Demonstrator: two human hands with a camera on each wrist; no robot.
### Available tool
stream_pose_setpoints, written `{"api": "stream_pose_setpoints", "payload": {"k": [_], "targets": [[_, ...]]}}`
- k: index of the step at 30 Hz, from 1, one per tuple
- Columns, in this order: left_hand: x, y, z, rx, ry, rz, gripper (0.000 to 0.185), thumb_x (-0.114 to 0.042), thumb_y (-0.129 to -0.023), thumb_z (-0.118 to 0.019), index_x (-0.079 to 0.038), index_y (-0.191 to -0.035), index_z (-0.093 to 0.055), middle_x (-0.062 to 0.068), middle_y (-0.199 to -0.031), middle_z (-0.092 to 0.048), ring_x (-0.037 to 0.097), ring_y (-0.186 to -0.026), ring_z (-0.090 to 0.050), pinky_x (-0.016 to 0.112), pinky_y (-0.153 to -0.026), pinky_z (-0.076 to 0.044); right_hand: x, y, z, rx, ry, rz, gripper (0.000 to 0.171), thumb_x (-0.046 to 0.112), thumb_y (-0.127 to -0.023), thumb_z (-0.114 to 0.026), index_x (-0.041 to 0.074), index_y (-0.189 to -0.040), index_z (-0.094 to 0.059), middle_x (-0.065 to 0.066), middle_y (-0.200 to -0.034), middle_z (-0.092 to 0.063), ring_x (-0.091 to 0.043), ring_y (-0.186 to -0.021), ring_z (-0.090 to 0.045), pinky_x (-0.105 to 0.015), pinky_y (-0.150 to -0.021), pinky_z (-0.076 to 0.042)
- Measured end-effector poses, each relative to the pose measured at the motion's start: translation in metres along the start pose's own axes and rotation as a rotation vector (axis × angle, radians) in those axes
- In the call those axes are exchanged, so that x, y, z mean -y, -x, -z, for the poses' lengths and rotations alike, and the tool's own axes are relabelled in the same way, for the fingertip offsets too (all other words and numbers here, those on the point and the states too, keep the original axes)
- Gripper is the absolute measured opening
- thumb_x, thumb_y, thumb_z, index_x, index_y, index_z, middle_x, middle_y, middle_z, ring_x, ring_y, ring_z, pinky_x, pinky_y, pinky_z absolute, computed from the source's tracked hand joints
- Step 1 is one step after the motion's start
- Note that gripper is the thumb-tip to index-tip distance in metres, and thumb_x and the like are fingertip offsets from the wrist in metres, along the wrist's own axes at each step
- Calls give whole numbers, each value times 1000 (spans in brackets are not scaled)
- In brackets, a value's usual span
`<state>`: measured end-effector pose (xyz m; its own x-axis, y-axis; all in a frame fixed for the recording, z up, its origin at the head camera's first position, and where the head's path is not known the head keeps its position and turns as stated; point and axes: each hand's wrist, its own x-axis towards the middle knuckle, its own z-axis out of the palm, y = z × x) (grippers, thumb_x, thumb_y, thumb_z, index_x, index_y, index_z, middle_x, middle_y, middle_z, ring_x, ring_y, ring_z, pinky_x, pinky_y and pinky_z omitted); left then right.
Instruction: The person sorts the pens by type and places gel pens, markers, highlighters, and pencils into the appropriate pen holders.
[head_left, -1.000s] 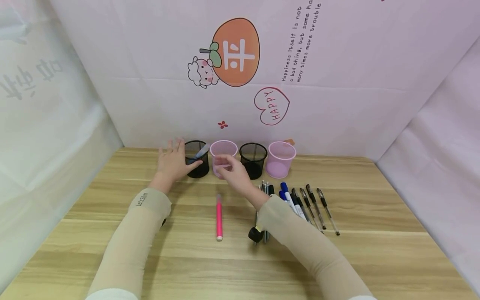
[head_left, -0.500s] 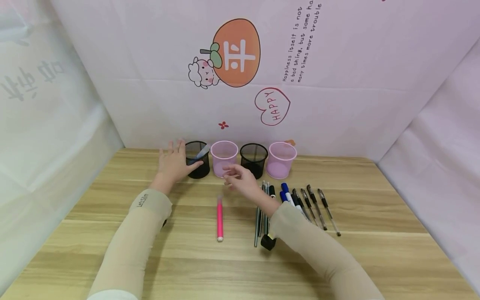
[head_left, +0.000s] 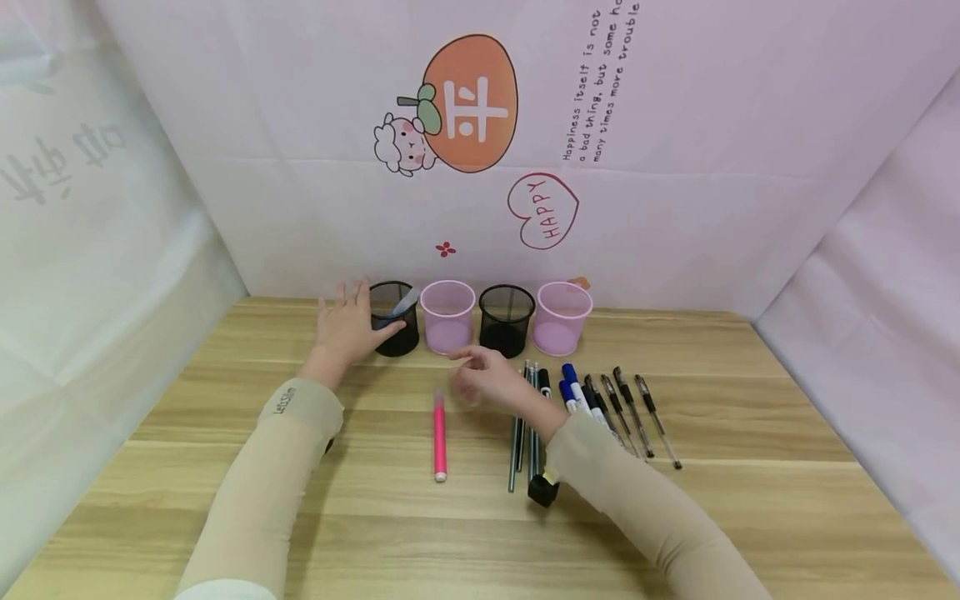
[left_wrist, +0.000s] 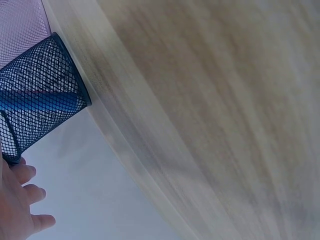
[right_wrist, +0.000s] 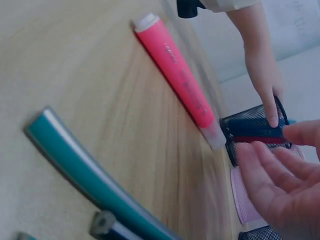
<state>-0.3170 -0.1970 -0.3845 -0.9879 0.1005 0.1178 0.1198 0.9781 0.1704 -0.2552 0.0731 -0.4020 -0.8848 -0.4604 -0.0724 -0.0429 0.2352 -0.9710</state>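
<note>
My left hand [head_left: 347, 327] rests against the left side of a black mesh cup [head_left: 395, 321], with the thumb across its front and the fingers straight. A blue pen [head_left: 403, 302] stands inside that cup. The left wrist view shows the same cup [left_wrist: 35, 95] beside my fingers [left_wrist: 17, 205]. My right hand [head_left: 480, 379] hovers empty and blurred, fingers relaxed, just right of the top end of a pink highlighter [head_left: 438, 437] that lies on the table. In the right wrist view the highlighter [right_wrist: 177, 75] lies ahead of my open fingers [right_wrist: 282, 180].
A pink cup [head_left: 447, 317], a second black mesh cup [head_left: 506, 321] and another pink cup [head_left: 561, 318] line the back wall. Grey pens [head_left: 525, 417] and a row of several black and blue pens [head_left: 600, 404] lie to the right on the wooden table [head_left: 750, 500].
My right hand has drawn back from the first pink cup toward me and now hangs near the highlighter's top end. My left hand has stayed on the black cup.
</note>
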Motion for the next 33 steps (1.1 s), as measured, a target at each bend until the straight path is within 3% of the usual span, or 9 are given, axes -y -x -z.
{"api": "stream_pose_setpoints", "payload": {"k": [5,8,15,23,33], "targets": [[0,-1,0,-7,-5,0,106,-67,-97,-53,7,-161,-14,26,-166,-17,48,-153,-9,69,-118,-2,-3,-1,2,73,-113,-155,41,3,-103,-54,-7,-142,-50,-24,-110,-67,-24,-80,-67,-39,-77,-62],[0,-1,-1,-7,-4,1,106,-68,-96,-53,7,-161,-14,26,-166,-17,48,-153,-9,69,-118,-3,-5,-3,1,101,-98,-190,41,6,-103,-55,-6,-142,-50,-23,-111,-67,-24,-80,-67,-40,-77,-62],[1,-1,-1,5,1,0,107,-69,-96,-52,6,-161,-12,26,-167,-16,48,-153,-8,69,-118,-2,-8,-4,-7,119,27,-201,44,9,-103,-56,-5,-144,-51,-17,-99,-67,-21,-75,-65,-36,-69,-62],[-1,1,1,13,-2,7,106,-68,-97,-52,6,-161,-12,25,-167,-16,47,-153,-7,69,-118,-3,-6,-8,-16,150,93,-238,49,13,-103,-60,-5,-147,-47,-12,-89,-65,-17,-66,-61,-31,-62,-61],[-1,1,2,16,-3,6,105,-68,-97,-51,6,-161,-12,26,-167,-14,48,-153,-6,69,-118,-2,-2,-9,-26,187,248,-180,51,9,-98,-66,-5,-144,-50,-9,-80,-60,-14,-57,-58,-30,-57,-60]]}}
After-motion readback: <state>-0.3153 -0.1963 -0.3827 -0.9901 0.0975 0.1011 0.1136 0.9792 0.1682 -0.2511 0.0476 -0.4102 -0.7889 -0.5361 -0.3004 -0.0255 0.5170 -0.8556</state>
